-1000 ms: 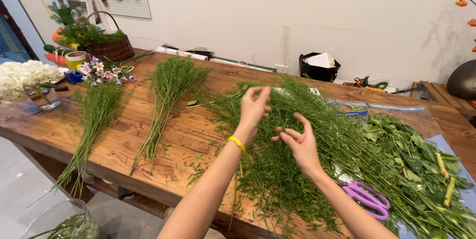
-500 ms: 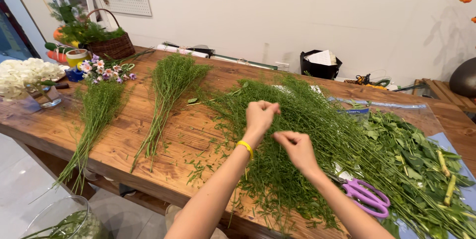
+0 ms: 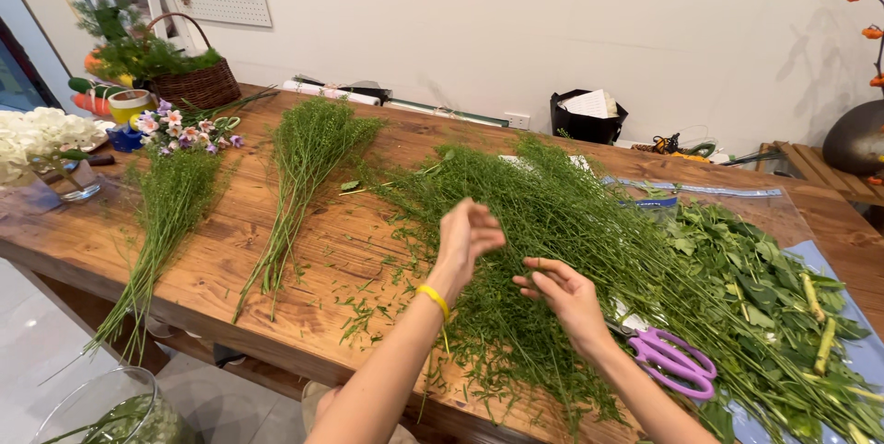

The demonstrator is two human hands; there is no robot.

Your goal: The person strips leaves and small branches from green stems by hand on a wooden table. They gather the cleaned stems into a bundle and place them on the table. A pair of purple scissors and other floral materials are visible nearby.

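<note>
Green, feathery stems lie in one big loose heap (image 3: 552,251) across the middle of the wooden tabletop (image 3: 341,251), and both our hands work just over its near edge. Our left hand (image 3: 465,239) is lifted above the heap, its fingers loosely curled and holding nothing we can make out. Our right hand (image 3: 562,289) is lower, its fingers pinched around a thin sprig at the top of the heap.

The stems look tangled, so a sharp tug could snap the sprig or drag its neighbours along and scatter more bits over the wood. The purple scissors (image 3: 672,359) lie just beside our right wrist, half under the greenery, so a careless sweep might knock them or catch a finger. The heap also reaches close to the near edge, where loose stems could slide to the floor. Two sorted bunches (image 3: 304,168) lie well apart to the left.
</note>
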